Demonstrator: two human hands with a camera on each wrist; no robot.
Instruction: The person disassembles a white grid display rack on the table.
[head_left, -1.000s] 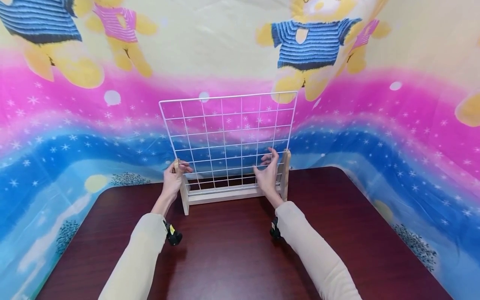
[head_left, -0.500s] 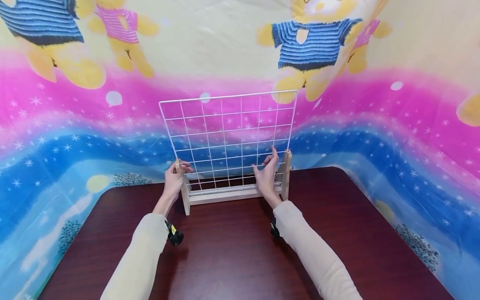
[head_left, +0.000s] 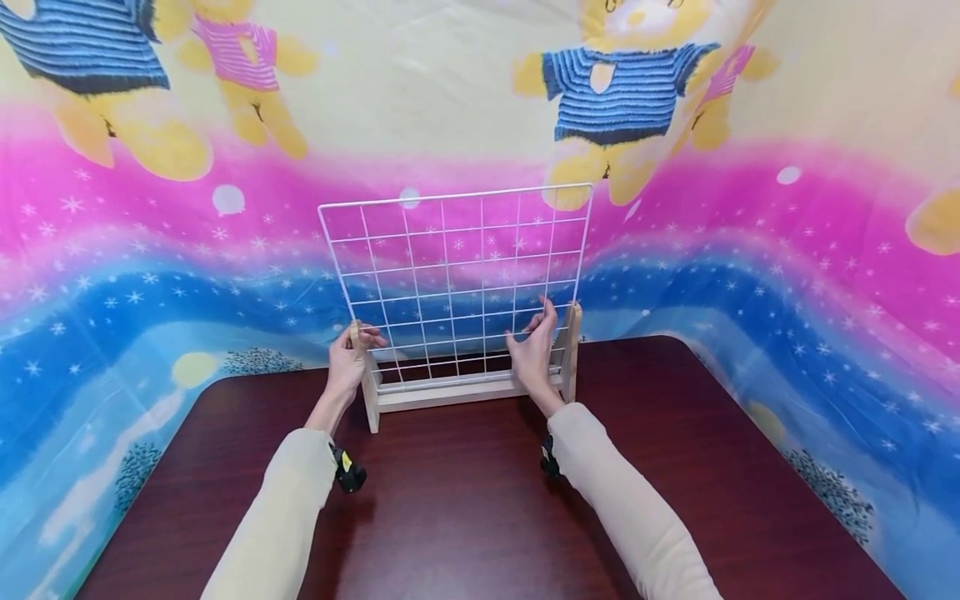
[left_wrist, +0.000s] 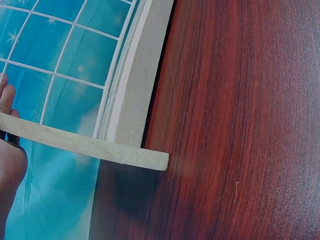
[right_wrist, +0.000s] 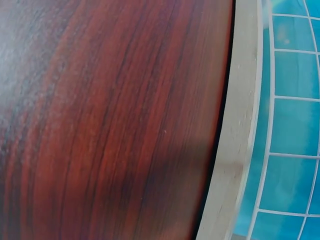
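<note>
A white wire grid panel [head_left: 466, 272] stands upright in a pale wooden stand, its lower edge along the crossbar [head_left: 450, 392]. My left hand [head_left: 347, 360] grips the top of the left wooden upright [head_left: 371, 400], fingers reaching round toward the grid. In the left wrist view, part of that hand [left_wrist: 9, 165] shows at the edge by the upright [left_wrist: 125, 152]. My right hand [head_left: 532, 354] is at the grid near the right upright [head_left: 573, 354], thumb and fingers spread apart. Whether it touches the wires is unclear. The right wrist view shows the crossbar [right_wrist: 235, 130] but not the hand.
The stand rests toward the back of a dark red-brown wooden table [head_left: 450, 500] with rounded far corners. A patterned cloth backdrop [head_left: 465, 100] with bears and snowflakes hangs close behind. Small black cameras [head_left: 349, 472] sit at both wrists.
Hands, grid and stand keep practically the same position. The head view shifts very slightly.
</note>
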